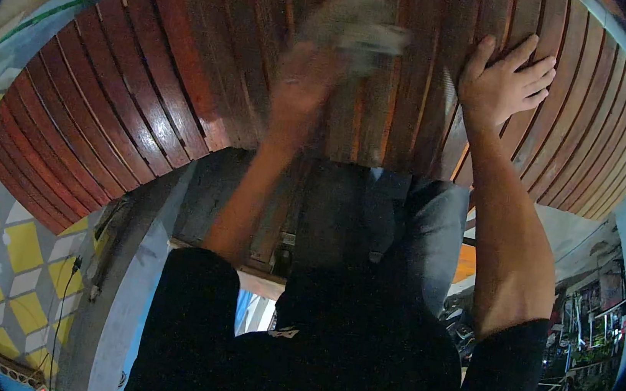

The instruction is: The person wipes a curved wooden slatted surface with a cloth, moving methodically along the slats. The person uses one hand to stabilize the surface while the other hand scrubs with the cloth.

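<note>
A broad panel of reddish-brown wooden slats (pixel 206 52) spans the upper part of the view, with narrow gaps between the slats. My left hand (pixel 307 79), smeared by motion, holds a pale greyish cloth (pixel 355 26) against the middle slats; its fingers are partly lost in the blur. To the right, my right hand (pixel 505 82) lies flat on the slats, fingers spread and nothing in them. The slats at the left look redder and glossier, while those in the middle and right look duller and browner.
A wall or floor with a yellow, white and grey diamond pattern (pixel 21 247) shows at the left, with a thin black cable (pixel 62 306) hanging before it. Cluttered, hard-to-identify items (pixel 582 342) fill the lower right. My legs (pixel 432 232) are below the panel.
</note>
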Tool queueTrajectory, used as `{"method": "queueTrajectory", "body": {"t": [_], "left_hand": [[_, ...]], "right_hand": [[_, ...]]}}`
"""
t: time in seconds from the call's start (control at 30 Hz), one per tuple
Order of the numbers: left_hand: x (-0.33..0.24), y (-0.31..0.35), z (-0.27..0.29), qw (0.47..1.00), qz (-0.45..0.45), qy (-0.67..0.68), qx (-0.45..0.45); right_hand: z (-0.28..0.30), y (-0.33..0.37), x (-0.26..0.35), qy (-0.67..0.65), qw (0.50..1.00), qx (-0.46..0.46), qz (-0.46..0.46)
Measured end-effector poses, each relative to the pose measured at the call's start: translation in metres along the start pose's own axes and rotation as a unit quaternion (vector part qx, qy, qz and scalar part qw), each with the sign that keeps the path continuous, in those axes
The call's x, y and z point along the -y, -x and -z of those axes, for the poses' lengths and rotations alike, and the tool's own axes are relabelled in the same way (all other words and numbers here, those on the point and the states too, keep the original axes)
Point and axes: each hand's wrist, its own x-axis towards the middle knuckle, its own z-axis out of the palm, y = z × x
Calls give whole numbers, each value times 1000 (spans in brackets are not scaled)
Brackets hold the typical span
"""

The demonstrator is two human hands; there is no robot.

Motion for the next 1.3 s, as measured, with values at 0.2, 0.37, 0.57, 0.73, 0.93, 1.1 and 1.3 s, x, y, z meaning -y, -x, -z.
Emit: {"method": "queueTrajectory", "body": {"t": [0.2, 0.37, 0.57, 0.73, 0.93, 1.1, 1.3], "left_hand": [[120, 88, 47, 978, 154, -137, -17], [106, 12, 42, 971, 207, -30, -117], [44, -110, -12, 956, 111, -60, -266], [-81, -174, -41, 917, -20, 395, -60], [-123, -184, -59, 954, -193, 132, -187], [-68, -164, -41, 973, -171, 9, -153], [56, -147, 2, 973, -27, -155, -169]], "right_hand": [[1, -1, -2, 11, 1000, 1, -1], [2, -1, -1, 17, 1000, 4, -5], [-1, 1, 0, 12, 1000, 3, -12], [1, -1, -1, 45, 999, 5, -18], [-17, 11, -17, 108, 994, 21, -2], [10, -2, 7, 28, 997, 58, -30], [9, -2, 4, 31, 997, 69, -35]]}}
